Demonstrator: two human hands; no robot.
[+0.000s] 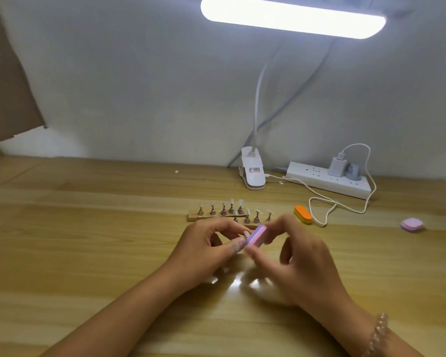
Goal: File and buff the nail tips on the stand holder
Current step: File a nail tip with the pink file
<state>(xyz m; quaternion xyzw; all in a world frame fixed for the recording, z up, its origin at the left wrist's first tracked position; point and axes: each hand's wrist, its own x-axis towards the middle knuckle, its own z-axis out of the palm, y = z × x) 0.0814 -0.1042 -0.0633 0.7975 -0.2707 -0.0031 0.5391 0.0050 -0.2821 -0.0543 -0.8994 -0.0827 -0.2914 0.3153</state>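
Observation:
A wooden stand holder [194, 216] lies on the table beyond my hands, carrying several small metal pegs with clear nail tips [231, 205]. My left hand [206, 249] pinches one clear nail tip [244, 234] between thumb and fingers, just in front of the stand. My right hand [291, 258], blurred by motion, grips a pink and purple buffer block [256, 236] whose edge touches that nail tip. A bead bracelet is on the right wrist.
An orange and yellow buffer block [303, 214] lies right of the stand, and a pink-purple square buffer [412, 224] sits at far right. A clip lamp base [252, 171], a white power strip [327, 179] and a looping white cable [325, 202] occupy the back of the wooden table.

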